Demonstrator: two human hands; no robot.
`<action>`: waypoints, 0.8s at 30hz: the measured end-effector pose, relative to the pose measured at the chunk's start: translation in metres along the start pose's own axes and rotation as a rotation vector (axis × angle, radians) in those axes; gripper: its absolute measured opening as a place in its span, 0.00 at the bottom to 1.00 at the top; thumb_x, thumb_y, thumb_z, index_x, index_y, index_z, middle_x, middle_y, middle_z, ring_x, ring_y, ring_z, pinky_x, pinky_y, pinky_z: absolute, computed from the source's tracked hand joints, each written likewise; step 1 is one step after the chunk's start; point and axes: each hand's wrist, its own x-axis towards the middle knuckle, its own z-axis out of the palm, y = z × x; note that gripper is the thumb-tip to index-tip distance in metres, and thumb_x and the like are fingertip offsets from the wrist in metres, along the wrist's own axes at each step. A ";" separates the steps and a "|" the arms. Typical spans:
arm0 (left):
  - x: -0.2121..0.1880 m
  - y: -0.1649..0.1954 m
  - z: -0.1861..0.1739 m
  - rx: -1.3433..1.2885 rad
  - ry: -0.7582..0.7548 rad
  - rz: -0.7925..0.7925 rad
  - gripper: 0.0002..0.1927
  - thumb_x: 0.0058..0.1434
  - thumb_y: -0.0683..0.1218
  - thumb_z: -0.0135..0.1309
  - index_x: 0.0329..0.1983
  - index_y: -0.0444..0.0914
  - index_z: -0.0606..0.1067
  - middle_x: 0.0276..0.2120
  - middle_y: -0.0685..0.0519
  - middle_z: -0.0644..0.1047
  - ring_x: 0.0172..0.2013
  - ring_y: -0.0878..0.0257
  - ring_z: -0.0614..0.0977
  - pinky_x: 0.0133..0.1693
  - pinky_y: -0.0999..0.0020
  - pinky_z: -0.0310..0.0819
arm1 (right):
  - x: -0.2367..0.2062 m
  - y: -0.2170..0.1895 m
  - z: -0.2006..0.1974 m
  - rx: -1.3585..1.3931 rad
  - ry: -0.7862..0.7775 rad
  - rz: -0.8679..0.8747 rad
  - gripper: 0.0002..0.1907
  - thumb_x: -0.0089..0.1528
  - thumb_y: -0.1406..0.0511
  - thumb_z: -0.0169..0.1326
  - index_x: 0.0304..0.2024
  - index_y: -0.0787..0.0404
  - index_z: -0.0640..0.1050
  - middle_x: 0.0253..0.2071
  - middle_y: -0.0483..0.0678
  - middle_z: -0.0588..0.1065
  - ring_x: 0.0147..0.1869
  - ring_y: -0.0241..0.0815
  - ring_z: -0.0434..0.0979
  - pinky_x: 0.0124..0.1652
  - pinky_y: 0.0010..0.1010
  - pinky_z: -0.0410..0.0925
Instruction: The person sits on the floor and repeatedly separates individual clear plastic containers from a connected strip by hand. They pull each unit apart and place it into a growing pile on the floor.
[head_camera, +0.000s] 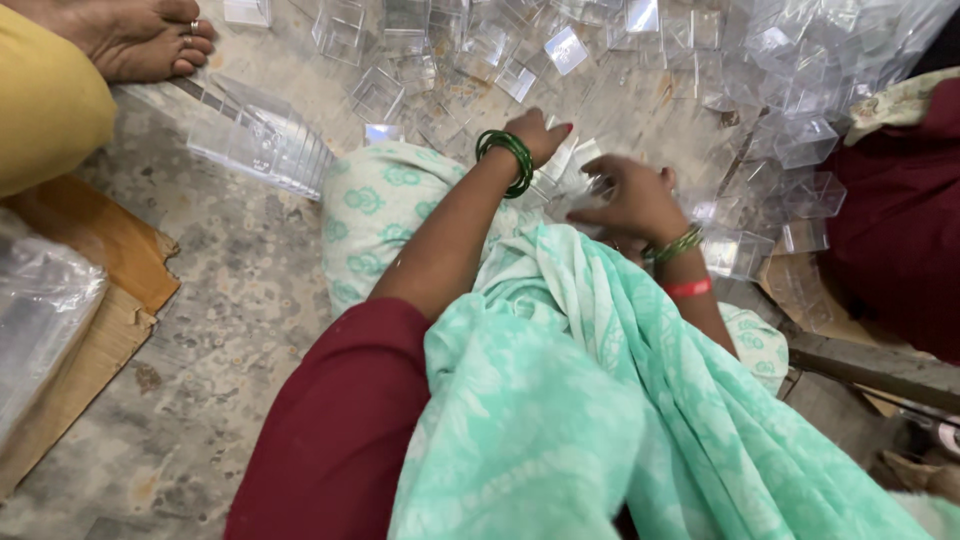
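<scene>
Both hands reach into clear plastic boxes (560, 165) heaped on the floor (230, 290). The left hand (538, 133) and the right hand (632, 197) curl over them; fingertips are hidden, so their grip is unclear.

The bangles (507, 160) are green, the scarf (600, 400) is mint green with a pale floral pattern, the sleeve (330, 430) is dark red, and the boxes (560, 50) are clear.
</scene>
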 end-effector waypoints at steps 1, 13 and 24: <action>-0.002 0.001 -0.008 -0.047 0.080 0.068 0.43 0.61 0.71 0.50 0.64 0.33 0.69 0.59 0.35 0.75 0.59 0.44 0.77 0.60 0.57 0.69 | -0.003 -0.008 0.004 -0.007 -0.033 -0.039 0.35 0.47 0.54 0.72 0.55 0.59 0.80 0.44 0.52 0.81 0.48 0.47 0.82 0.51 0.41 0.73; -0.061 0.042 -0.055 -0.293 0.175 0.591 0.43 0.53 0.69 0.64 0.68 0.46 0.69 0.50 0.47 0.80 0.43 0.55 0.84 0.46 0.60 0.80 | 0.004 -0.019 -0.092 0.631 0.465 -0.083 0.24 0.59 0.66 0.72 0.53 0.60 0.74 0.50 0.45 0.76 0.53 0.37 0.80 0.54 0.32 0.77; -0.065 0.042 -0.045 -0.113 0.253 0.816 0.54 0.52 0.69 0.70 0.75 0.48 0.57 0.43 0.46 0.81 0.39 0.51 0.83 0.46 0.56 0.78 | 0.045 -0.016 -0.092 0.465 0.074 -0.411 0.22 0.59 0.66 0.70 0.52 0.62 0.76 0.56 0.46 0.73 0.61 0.38 0.75 0.60 0.31 0.70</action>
